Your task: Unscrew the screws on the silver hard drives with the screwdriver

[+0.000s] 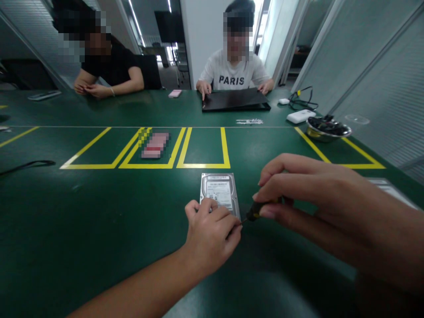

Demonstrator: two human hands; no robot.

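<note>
A silver hard drive (217, 187) with a white label lies flat on the green table. Over its near end is my left hand (212, 232), fingers curled and gripping it, so that part of the drive is hidden. My right hand (318, 194) pinches the dark handle of a small screwdriver (254, 212) with yellow marks. The screwdriver's thin shaft points left and down, its tip at the drive's near right corner, close to my left fingers. Whether the tip sits in a screw is too small to make out.
Yellow tape marks (202, 166) and a pink phone (155, 145) lie beyond the drive. A metal bowl (327, 134) of dark items stands at right, beside a white box (300, 116). Across the table, one person handles a black laptop (236, 100); another person (106, 75) leans on the table.
</note>
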